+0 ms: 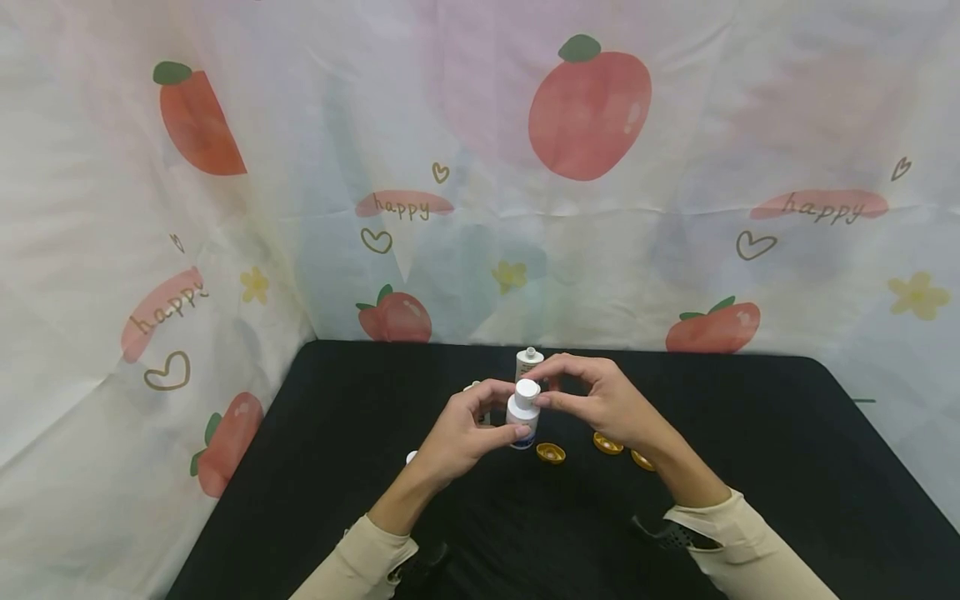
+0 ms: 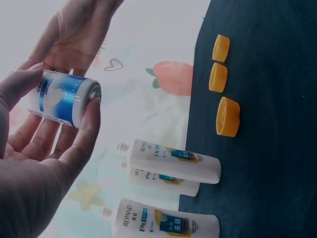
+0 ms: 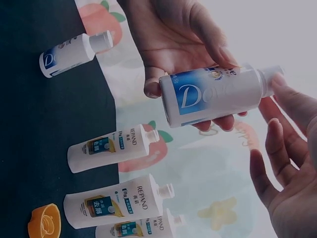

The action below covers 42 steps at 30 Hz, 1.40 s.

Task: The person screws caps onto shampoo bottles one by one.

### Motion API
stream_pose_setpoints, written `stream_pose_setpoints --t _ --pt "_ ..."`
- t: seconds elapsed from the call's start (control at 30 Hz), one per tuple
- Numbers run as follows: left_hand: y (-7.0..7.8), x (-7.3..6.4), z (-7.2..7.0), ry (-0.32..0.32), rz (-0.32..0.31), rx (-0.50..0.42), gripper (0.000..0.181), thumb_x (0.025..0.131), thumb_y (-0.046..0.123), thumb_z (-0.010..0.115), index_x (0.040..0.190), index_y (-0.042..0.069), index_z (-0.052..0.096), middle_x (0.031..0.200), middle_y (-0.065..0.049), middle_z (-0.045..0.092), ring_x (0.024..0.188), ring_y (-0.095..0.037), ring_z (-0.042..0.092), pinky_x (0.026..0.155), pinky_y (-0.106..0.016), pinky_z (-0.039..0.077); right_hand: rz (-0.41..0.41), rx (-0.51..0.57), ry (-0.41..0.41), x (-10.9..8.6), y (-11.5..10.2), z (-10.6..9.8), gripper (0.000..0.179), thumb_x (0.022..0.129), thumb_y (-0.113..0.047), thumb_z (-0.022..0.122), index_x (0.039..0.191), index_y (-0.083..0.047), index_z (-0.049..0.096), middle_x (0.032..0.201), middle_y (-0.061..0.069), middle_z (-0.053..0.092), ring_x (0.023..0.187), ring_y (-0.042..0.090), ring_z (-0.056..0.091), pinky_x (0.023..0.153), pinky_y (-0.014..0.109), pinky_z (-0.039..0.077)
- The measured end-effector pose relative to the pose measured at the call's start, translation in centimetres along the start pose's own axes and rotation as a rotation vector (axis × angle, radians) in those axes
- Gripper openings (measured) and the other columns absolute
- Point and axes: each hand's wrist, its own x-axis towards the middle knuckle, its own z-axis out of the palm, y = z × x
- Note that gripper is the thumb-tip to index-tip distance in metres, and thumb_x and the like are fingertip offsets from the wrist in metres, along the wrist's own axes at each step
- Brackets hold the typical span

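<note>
My left hand grips a small white Dove bottle with a blue label, thumb on one side and fingers on the other. The bottle is held up off the table, its white cap upward. At that cap, my right hand pinches with thumb and index finger, while its other fingers are loosely bent in the right wrist view. Behind the hands stand white REPAND bottles with bare narrow necks, partly hidden in the head view.
Orange-yellow caps lie on the black table, near and below my right hand. A second Dove bottle, capped, stands to the left, mostly behind my left forearm in the head view. A printed curtain hangs behind the table.
</note>
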Motion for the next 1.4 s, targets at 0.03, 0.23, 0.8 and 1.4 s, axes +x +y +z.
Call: stream_pose_setpoints --t 0.03,0.23,0.8,1.4 --pt "0.0 0.0 0.0 -0.001 0.001 0.002 0.039 0.090 0.013 0.078 0.127 0.013 0.065 0.118 -0.003 0.069 0.109 -0.028 0.064 0.093 -0.040 0.052 0.005 -0.002 0.003 0.0 0.0 0.0 0.032 0.091 -0.001 0.073 0.118 -0.018 0.072 0.100 -0.002 0.069 0.085 0.014 0.057 0.078 0.030 0.051" --pt "0.0 0.0 0.0 -0.006 0.010 0.012 0.039 0.090 0.013 0.078 0.127 0.013 0.065 0.118 -0.003 0.069 0.108 -0.028 0.064 0.092 -0.044 0.053 0.023 0.016 0.010 0.0 0.1 0.4 0.035 0.089 -0.002 0.076 0.119 -0.018 0.071 0.102 -0.002 0.068 0.084 0.014 0.057 0.078 0.030 0.050" --pt "0.0 0.0 0.4 -0.022 0.024 -0.014 0.035 0.092 0.011 0.076 0.125 0.010 0.065 0.118 -0.006 0.068 0.102 -0.023 0.066 0.081 -0.041 0.057 -0.010 0.054 -0.006 0.2 -0.1 1.1 0.039 0.085 0.000 0.080 0.121 -0.013 0.072 0.119 0.002 0.071 0.089 0.020 0.060 0.078 0.031 0.052" --pt "0.2 -0.1 0.0 0.002 0.016 0.022 0.038 0.091 0.014 0.078 0.127 0.014 0.066 0.116 -0.003 0.070 0.104 -0.022 0.065 0.081 -0.034 0.054 -0.006 -0.010 -0.011 0.0 -0.1 0.0 0.039 0.089 -0.001 0.076 0.125 -0.015 0.073 0.121 -0.001 0.071 0.096 0.016 0.060 0.077 0.029 0.052"
